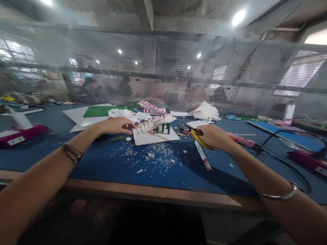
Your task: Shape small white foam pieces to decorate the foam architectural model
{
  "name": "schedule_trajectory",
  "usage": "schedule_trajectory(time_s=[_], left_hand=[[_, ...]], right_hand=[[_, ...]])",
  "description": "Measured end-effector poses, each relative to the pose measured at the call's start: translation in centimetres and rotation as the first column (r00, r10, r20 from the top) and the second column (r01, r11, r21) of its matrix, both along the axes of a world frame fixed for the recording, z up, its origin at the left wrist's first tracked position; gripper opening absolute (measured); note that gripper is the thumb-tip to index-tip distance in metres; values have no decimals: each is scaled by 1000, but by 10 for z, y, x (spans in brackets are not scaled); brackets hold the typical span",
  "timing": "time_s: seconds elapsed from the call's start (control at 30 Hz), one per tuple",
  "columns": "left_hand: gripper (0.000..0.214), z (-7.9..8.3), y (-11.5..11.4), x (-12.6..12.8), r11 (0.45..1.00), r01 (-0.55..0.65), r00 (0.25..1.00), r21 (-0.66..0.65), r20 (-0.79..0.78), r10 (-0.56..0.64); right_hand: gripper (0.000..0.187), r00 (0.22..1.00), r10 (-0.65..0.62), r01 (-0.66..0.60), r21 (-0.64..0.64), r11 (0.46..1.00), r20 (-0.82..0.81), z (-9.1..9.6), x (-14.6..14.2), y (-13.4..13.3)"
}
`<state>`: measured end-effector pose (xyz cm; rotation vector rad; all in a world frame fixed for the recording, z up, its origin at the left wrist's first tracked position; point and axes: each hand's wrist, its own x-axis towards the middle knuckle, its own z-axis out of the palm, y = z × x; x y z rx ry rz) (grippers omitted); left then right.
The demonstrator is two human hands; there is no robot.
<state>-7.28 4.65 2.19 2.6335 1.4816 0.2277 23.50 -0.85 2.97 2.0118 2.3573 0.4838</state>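
Observation:
My left hand [116, 125] reaches across the blue tabletop, its fingers pinched together at the left edge of a small white foam model [153, 123] with pink trim and green legs. The model stands on a white foam sheet [155, 137]. My right hand [213, 136] is closed round yellow-handled scissors [198, 135], blades pointing left toward the model. A red-and-white marker [203, 157] lies just below that hand. White foam scraps [158, 154] litter the table in front of the model.
White and green sheets [102, 111] lie behind the left hand. Crumpled white paper [205, 111] sits at the back. Black cables [286, 153] and a pink tool [241, 139] lie right. A magenta device [22, 134] sits left. A perforated metal screen [163, 68] backs the bench.

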Motion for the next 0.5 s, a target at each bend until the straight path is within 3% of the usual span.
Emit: schedule_trajectory(time_s=[0.1,0.2,0.33,0.5], left_hand=[[32,-7,-13,0,985,159,985,-74,-60,-163],[33,-15,-18,-4,987,162,984,-10,-69,-163],[25,-20,-15,-13,991,130,991,-20,15,-129],[23,-21,-12,-19,993,110,988,43,108,-114]], right_hand=[[44,999,-24,24,-5,1000,21,9,0,6],[46,997,-59,58,11,998,53,25,-1,17],[48,989,-123,121,33,992,81,42,-1,37],[39,980,-170,171,-8,985,104,38,-1,69]])
